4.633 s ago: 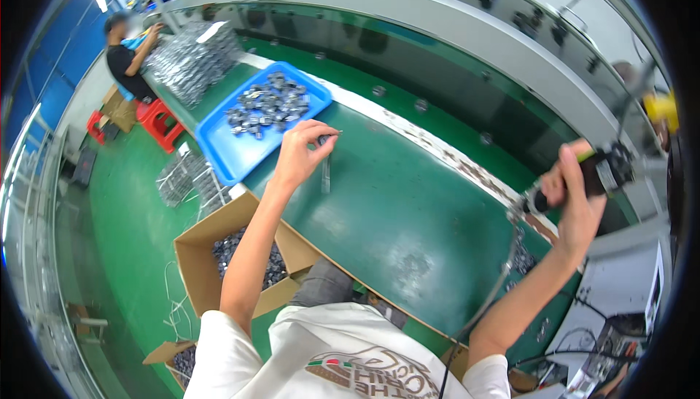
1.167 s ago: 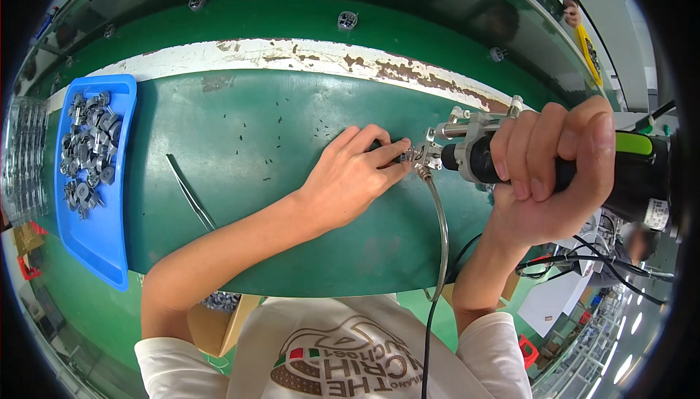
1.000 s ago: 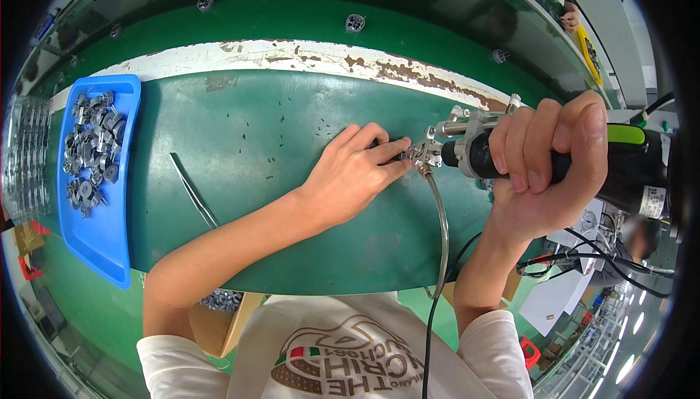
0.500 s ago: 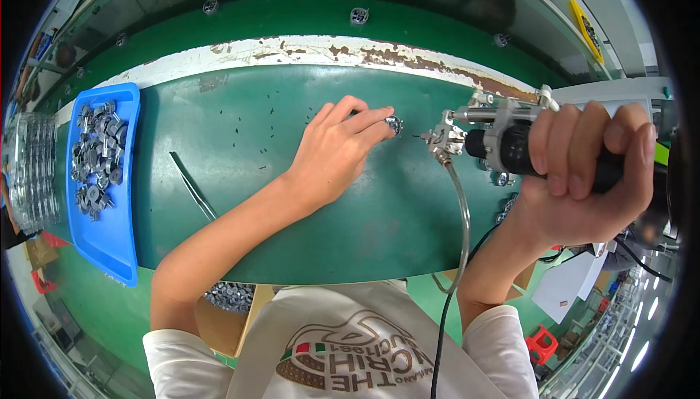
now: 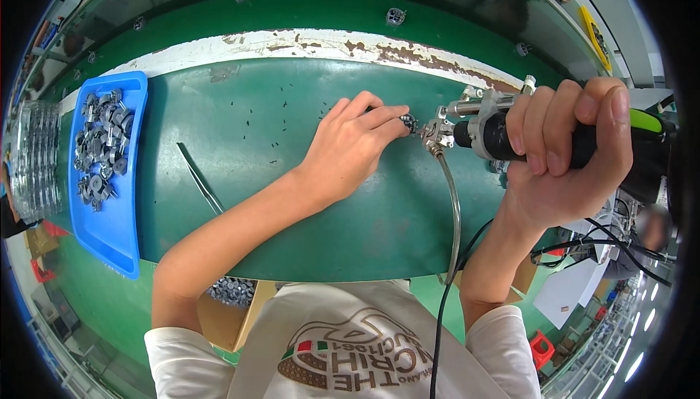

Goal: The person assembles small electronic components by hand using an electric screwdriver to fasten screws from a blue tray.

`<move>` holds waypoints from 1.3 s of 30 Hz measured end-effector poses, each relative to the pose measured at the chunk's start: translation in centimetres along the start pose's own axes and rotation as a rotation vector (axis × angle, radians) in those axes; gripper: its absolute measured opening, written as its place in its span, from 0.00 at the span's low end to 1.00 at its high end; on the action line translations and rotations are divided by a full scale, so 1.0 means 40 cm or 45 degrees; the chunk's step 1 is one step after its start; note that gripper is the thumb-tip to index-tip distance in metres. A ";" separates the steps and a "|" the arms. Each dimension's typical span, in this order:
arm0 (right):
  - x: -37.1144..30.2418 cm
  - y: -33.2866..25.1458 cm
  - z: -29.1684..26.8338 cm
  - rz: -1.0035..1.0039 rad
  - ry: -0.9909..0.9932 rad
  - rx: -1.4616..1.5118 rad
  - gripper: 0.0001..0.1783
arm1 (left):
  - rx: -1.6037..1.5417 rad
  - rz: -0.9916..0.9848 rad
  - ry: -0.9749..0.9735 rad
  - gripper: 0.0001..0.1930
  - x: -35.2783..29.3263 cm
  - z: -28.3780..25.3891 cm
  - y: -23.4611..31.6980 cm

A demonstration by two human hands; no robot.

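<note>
- Brown lettering across the white shirt!
- Left hand pinches a small part; right hand grips the black driver.
- Part and driver closer than before!

Big letters on show!

And there they are, brown block capitals across your white shirt, smaller characters alongside, a green, white and red patch beside them. On your black power tool, a pale sticker, too small to read!
</note>
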State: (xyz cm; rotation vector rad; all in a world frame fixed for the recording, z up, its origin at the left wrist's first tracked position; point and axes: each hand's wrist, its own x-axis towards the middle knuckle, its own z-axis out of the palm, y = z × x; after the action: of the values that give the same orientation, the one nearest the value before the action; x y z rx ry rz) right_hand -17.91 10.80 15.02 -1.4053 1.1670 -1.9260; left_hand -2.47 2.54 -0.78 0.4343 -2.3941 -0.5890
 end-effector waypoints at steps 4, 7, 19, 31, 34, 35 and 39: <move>0.006 0.017 0.000 0.011 -0.035 0.017 0.17 | -0.003 -0.009 0.000 0.11 -0.002 -0.001 -0.004; 0.010 0.020 0.005 0.045 -0.048 -0.017 0.17 | -0.031 -0.024 -0.007 0.11 -0.001 0.000 -0.003; 0.020 0.022 0.024 0.146 0.114 -0.083 0.17 | -0.046 -0.064 -0.004 0.11 0.007 -0.002 0.004; -0.051 -0.110 -0.073 -0.039 0.121 -0.054 0.12 | 0.614 -0.448 0.432 0.10 -0.212 -0.443 -0.076; -0.036 -0.117 -0.042 -0.040 0.197 -0.206 0.16 | 0.800 -0.733 0.567 0.11 -0.353 -0.587 -0.141; -0.029 -0.115 -0.038 -0.103 0.177 -0.302 0.18 | 0.864 -0.779 0.590 0.11 -0.374 -0.613 -0.156; -0.008 -0.120 -0.078 -0.070 -0.139 -0.245 0.23 | 0.951 -0.614 0.686 0.10 -0.302 -0.581 -0.192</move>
State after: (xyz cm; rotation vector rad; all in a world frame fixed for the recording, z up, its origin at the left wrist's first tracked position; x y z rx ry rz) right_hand -20.22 14.65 18.60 -1.6369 1.3016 -1.7869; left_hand 22.78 -5.67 5.67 1.3224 -1.8989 0.2544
